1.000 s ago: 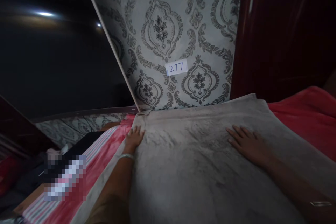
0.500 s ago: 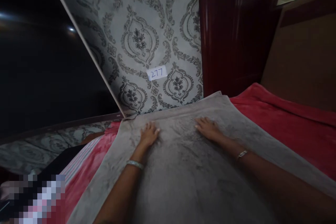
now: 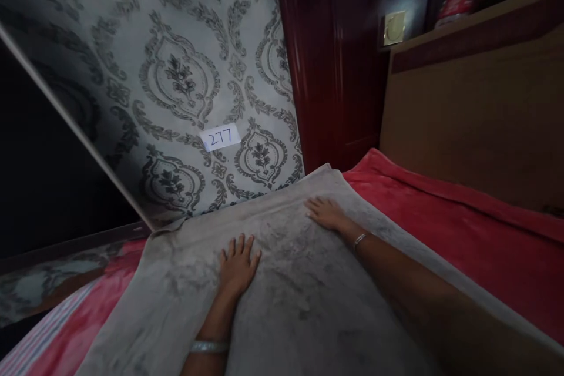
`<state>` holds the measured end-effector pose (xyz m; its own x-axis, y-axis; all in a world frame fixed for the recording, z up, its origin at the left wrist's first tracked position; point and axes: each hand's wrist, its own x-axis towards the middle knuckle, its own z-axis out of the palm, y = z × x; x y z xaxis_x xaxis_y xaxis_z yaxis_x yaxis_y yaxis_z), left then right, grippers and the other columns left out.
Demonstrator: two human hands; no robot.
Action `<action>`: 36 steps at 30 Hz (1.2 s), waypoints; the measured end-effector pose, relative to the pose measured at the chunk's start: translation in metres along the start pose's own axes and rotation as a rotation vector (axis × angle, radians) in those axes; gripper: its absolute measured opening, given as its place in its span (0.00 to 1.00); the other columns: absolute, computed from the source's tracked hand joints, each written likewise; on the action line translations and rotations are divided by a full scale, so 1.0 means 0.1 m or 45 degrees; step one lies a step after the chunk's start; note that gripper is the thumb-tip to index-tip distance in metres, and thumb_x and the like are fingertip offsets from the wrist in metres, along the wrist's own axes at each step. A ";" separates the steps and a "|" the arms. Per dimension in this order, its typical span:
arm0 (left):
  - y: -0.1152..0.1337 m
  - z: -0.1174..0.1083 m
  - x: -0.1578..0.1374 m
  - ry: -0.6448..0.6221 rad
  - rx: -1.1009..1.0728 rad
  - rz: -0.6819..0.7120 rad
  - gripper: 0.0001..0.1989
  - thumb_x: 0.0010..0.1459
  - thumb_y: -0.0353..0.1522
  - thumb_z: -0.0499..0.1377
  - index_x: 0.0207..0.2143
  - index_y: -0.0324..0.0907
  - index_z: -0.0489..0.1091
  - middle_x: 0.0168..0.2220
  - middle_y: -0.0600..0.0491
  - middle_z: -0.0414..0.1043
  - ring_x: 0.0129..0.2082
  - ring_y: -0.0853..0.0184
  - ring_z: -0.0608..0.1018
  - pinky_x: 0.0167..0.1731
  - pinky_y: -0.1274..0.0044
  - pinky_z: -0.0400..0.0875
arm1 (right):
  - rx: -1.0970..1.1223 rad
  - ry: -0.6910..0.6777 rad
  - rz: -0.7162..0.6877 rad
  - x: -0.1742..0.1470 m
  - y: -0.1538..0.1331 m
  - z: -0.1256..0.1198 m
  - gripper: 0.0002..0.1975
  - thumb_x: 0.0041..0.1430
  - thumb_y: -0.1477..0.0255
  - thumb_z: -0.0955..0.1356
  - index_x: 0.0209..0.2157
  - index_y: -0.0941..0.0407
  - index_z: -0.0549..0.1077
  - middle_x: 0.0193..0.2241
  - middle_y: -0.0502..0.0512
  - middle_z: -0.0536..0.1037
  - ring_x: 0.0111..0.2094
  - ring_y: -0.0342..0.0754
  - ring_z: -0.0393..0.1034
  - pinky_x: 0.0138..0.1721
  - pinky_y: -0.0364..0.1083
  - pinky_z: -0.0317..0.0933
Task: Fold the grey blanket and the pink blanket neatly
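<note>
While sliding apart since a moment ago, left hand (image 3: pixel 238 267) now mid-blanket and right hand (image 3: pixel 326 213) near its far right corner, fingers spread flat, gripping nothing, pressing grey blanket (image 3: pixel 286 305) smooth over red bedspread (image 3: pixel 462 235).

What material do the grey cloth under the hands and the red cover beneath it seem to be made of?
Grey cloth: probably plush or velvet-like fabric; matte, with darker brushed streaks near the left hand and right hand. Red cover: likely soft fleece, with a faint sheen.
</note>
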<state>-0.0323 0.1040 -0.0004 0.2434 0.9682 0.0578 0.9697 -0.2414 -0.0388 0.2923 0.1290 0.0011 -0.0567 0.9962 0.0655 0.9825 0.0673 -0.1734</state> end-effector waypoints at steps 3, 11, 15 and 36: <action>0.03 -0.03 0.00 -0.026 0.008 -0.011 0.30 0.68 0.46 0.42 0.70 0.50 0.51 0.72 0.49 0.44 0.71 0.49 0.48 0.65 0.50 0.47 | -0.018 0.018 0.267 -0.19 0.57 -0.09 0.31 0.70 0.58 0.52 0.70 0.52 0.52 0.71 0.57 0.47 0.70 0.61 0.40 0.66 0.66 0.41; 0.03 -0.04 0.00 -0.006 -0.016 -0.003 0.30 0.68 0.45 0.42 0.70 0.49 0.52 0.72 0.49 0.45 0.71 0.49 0.48 0.65 0.49 0.47 | -0.003 -0.043 0.557 -0.88 1.05 -0.23 0.31 0.70 0.58 0.50 0.71 0.51 0.52 0.70 0.57 0.50 0.70 0.61 0.43 0.65 0.67 0.46; 0.02 -0.02 -0.01 0.094 -0.036 0.029 0.29 0.68 0.44 0.44 0.68 0.48 0.56 0.71 0.47 0.50 0.70 0.48 0.52 0.64 0.49 0.50 | -0.077 0.037 0.425 -1.15 0.63 -0.17 0.31 0.70 0.57 0.53 0.70 0.50 0.54 0.72 0.58 0.45 0.71 0.64 0.37 0.64 0.70 0.41; -1.92 -0.16 -1.71 -0.080 0.027 -0.596 0.31 0.69 0.44 0.39 0.71 0.45 0.48 0.73 0.46 0.43 0.71 0.49 0.49 0.63 0.48 0.51 | -0.037 0.031 0.465 -2.17 0.89 0.05 0.32 0.70 0.56 0.51 0.70 0.52 0.53 0.71 0.56 0.49 0.69 0.59 0.45 0.66 0.63 0.46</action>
<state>-0.2601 -0.0162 0.0135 -0.2227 0.9748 0.0138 0.9738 0.2231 -0.0431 0.3914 -0.0814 -0.0331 0.3030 0.9526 0.0275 0.9417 -0.2949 -0.1618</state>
